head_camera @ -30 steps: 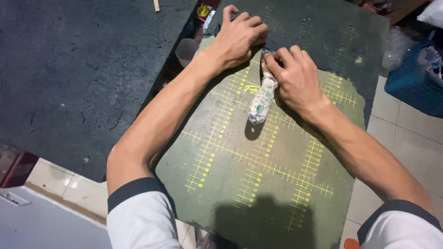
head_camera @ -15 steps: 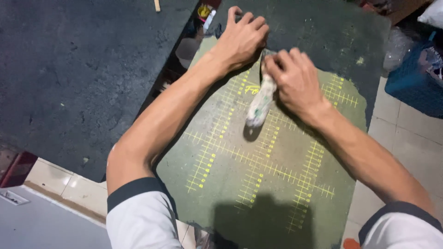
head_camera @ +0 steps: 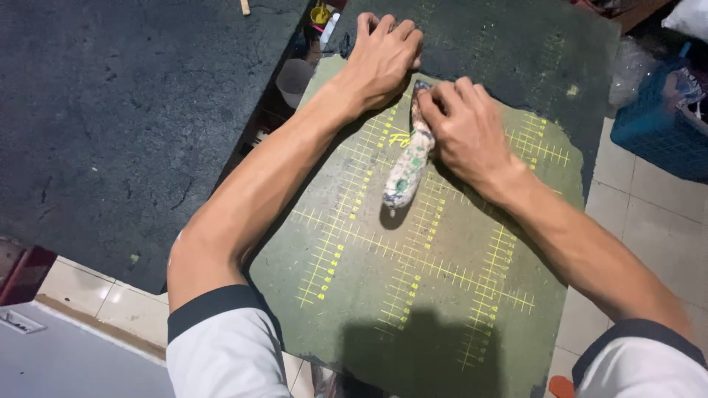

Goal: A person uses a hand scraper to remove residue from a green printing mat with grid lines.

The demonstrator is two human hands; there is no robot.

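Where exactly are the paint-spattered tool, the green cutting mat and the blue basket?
Paint-spattered tool (head_camera: 407, 171), head view, middle of its wrapped handle.
Green cutting mat (head_camera: 413, 309), head view, bare ruled part near the front.
Blue basket (head_camera: 649, 125), head view, its left wall.

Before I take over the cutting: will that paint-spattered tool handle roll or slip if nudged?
The tool handle looks rounded and tapered, so it may roll. Its crusted coating probably aids grip. The right hand holds it tilted on the green mat, suggesting it is stiff.

Blue crate (head_camera: 656, 121) at right on tiled floor (head_camera: 649, 214), grey cup (head_camera: 293, 79) & yellow bits (head_camera: 319, 15) betw. dark tables (head_camera: 110, 125).
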